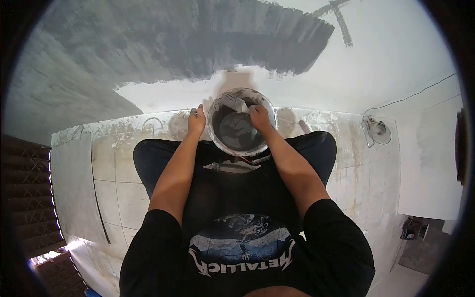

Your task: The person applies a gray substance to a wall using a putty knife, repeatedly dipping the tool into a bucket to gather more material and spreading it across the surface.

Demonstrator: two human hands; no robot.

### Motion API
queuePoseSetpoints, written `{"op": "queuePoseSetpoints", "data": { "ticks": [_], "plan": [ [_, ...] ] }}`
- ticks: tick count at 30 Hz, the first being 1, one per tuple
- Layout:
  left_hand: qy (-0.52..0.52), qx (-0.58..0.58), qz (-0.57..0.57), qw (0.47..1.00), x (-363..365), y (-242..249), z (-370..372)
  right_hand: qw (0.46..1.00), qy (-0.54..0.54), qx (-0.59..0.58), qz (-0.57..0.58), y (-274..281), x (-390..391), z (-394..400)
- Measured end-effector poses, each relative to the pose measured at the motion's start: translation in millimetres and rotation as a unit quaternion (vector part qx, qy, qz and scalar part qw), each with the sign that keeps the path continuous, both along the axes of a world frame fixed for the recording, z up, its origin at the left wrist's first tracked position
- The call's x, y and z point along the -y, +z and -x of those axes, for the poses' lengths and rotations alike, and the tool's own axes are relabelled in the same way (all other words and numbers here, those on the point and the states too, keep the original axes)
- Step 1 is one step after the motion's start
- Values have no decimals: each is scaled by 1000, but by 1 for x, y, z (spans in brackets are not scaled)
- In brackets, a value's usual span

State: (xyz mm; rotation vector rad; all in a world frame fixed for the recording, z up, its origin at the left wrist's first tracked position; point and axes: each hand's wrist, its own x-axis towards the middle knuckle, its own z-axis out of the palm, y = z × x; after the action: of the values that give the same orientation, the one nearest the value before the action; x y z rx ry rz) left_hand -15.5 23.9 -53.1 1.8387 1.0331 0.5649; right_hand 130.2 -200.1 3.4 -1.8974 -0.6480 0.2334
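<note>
While right hand (260, 119) grips brush (234, 103) — at bucket (212, 129) — left hand (197, 121) hovers near; grip unclear.

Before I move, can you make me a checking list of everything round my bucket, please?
Surface: tiled floor, stained and smeared.
Job's things: bucket holding grey mix; brush over it.
Clutter: round wire-framed object on the floor, right; flat panel, left.
Hands: right hand grips the brush; left hand is beside the bucket, its hold unclear.
Cables: thin dark cable on the right.
Surroundings: pale wall ahead, partly coated grey; brown slats, left.
</note>
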Motion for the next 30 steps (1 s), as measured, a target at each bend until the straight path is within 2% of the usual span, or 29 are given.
{"op": "queuePoseSetpoints", "data": {
  "ticks": [2,4,5,7,8,9,10,11,14,18,20,23,26,30],
  "plan": [
    [20,52,-74,996,5,9,2,1000,8,9,9,-2,-1,0],
    [15,104,-140,985,9,30,2,997,8,-43,57,0,-1,-2],
    [-2,127,-124,984,15,41,2,995,11,-67,79,2,-4,-4],
    [-28,176,-108,978,30,69,-3,997,2,-71,37,12,-9,1],
    [-94,202,-147,964,32,68,-4,997,0,-73,13,18,-14,5],
    [-123,187,-127,966,41,73,-7,996,1,-89,-13,27,-20,10],
    [-138,135,-25,981,56,102,-3,994,0,-107,-35,36,-24,17],
    [-164,128,102,973,61,106,-4,990,-4,-127,-55,42,-26,22],
    [-169,223,263,923,75,120,-6,990,26,-131,-56,48,-28,32],
    [-197,211,215,933,66,124,-4,983,95,-107,-115,38,-32,52],
    [-178,180,231,940,57,112,-2,981,117,-89,-125,25,-36,58],
    [-165,197,243,935,54,112,2,979,120,-163,-33,48,-32,59],
    [-176,192,264,929,48,104,3,980,20,-156,-118,42,-40,61],
    [-230,126,275,925,43,111,4,989,97,-77,-80,45,-32,40]
  ]
}}
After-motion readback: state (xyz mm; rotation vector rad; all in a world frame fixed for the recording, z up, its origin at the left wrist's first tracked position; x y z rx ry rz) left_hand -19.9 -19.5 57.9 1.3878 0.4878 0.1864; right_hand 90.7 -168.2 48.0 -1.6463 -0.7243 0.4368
